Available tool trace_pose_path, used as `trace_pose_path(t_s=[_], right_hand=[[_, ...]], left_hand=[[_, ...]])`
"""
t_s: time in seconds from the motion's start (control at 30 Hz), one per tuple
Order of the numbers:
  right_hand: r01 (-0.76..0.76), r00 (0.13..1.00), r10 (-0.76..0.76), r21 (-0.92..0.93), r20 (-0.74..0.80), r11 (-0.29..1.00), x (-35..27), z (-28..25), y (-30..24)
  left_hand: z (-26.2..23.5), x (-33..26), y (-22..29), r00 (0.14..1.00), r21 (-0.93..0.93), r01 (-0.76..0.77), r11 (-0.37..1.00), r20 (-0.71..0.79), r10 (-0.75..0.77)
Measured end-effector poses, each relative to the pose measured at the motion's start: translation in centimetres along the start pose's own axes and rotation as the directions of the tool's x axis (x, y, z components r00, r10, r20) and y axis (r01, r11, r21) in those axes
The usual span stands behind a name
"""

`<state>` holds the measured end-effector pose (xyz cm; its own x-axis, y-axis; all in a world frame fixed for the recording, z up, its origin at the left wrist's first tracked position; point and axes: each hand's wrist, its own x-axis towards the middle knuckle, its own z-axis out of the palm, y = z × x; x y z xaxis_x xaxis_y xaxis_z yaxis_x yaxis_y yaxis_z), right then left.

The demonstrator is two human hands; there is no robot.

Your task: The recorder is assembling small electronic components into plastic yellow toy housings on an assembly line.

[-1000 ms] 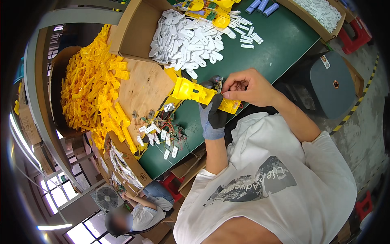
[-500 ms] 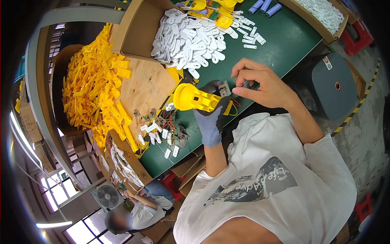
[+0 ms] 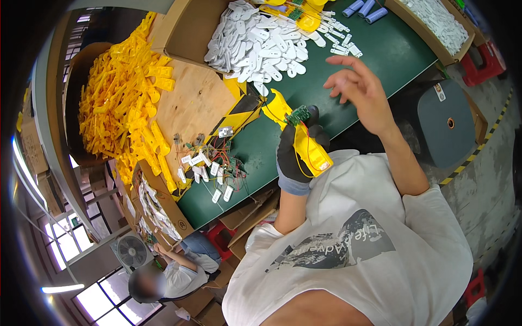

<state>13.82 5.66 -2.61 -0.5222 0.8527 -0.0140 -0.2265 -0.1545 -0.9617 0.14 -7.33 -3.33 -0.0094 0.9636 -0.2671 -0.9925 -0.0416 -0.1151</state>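
Observation:
My left hand [image 3: 296, 155], in a dark glove, grips a yellow plastic gun-shaped housing [image 3: 304, 142] above the green bench's near edge. A small green circuit board [image 3: 298, 115] with thin wires sits on the housing's top end. My right hand [image 3: 359, 89] is bare and hovers to the right of the housing, fingers spread, holding nothing. It does not touch the housing.
A pile of white plastic pieces [image 3: 261, 46] lies on the green bench [image 3: 391, 49]. Small wired circuit boards and white parts [image 3: 209, 163] lie at the left. A box of yellow housings [image 3: 117, 92] stands far left. Another person [image 3: 163, 271] sits below. A grey stool [image 3: 446, 122] is right.
My right hand let go of the housing and lifted away to the right, fingers opening. My left hand turned the housing upright and brought it closer to my body.

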Motion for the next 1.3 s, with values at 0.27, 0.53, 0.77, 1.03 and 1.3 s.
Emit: trace_pose_path(t_s=[0.27, 0.53, 0.77, 1.03, 1.3], right_hand=[[0.134, 0.967, -0.069, -0.256, 0.247, 0.957, -0.3, 1.3, -0.3], [0.024, 0.988, 0.017, -0.257, 0.155, 0.966, -1.3, 0.3, 0.3], [0.000, 0.996, 0.010, -0.106, 0.094, 0.994, -0.7, 0.9, 1.9], [0.049, 0.998, -0.039, -0.173, 0.056, 0.984, -0.4, 0.8, 2.3], [0.049, 0.997, -0.045, -0.065, 0.062, 0.997, -0.4, 0.7, 2.4]], left_hand=[[0.3, 1.3, 0.2, 0.988, 0.389, -0.022, 0.921, -0.135, 0.080], [-1.5, 2.2, 1.6, 0.961, 0.625, -0.203, 0.753, -0.022, 0.277], [-0.6, 3.1, -0.4, 0.909, 0.903, -0.179, 0.392, 0.000, 0.417], [-0.3, 2.7, -0.5, 0.933, 0.927, -0.160, 0.340, 0.029, 0.360], [-0.6, 2.4, -0.6, 0.927, 0.933, -0.153, 0.326, 0.022, 0.374]])
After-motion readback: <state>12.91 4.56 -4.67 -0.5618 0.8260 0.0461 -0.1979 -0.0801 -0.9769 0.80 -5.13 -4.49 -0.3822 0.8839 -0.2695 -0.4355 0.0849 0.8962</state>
